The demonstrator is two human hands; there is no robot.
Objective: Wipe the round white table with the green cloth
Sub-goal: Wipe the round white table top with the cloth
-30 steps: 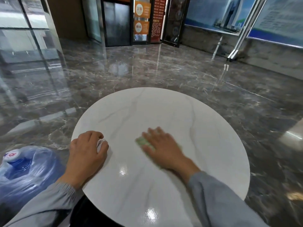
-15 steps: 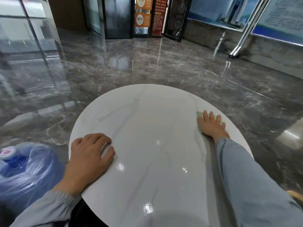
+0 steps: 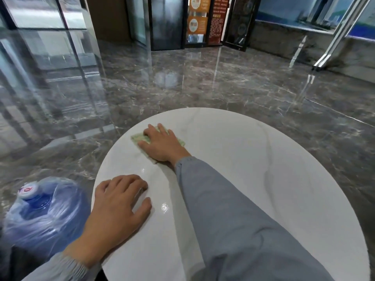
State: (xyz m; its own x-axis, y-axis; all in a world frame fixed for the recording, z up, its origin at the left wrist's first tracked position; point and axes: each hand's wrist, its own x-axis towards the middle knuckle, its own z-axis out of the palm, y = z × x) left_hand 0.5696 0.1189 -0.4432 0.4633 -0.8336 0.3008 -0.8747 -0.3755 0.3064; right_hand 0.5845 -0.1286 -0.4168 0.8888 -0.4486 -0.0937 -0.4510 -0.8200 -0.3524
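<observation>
A round white surface (image 3: 274, 169) stands on a glossy dark marble floor (image 3: 223, 82). The right hand (image 3: 160, 145), fingers flat and spread, presses the green cloth (image 3: 140, 138) near the far left edge. The left hand (image 3: 119, 203) rests at the near left rim, fingers relaxed, holding nothing. A broad stretch of white surface runs to the right of the sleeve. A blue water bottle (image 3: 40, 209) sits on the floor just beside the left edge.

bare table (image 3: 253, 159) right of sleeve (image 3: 233, 220), left hand (image 3: 115, 211) blocking near-left
</observation>
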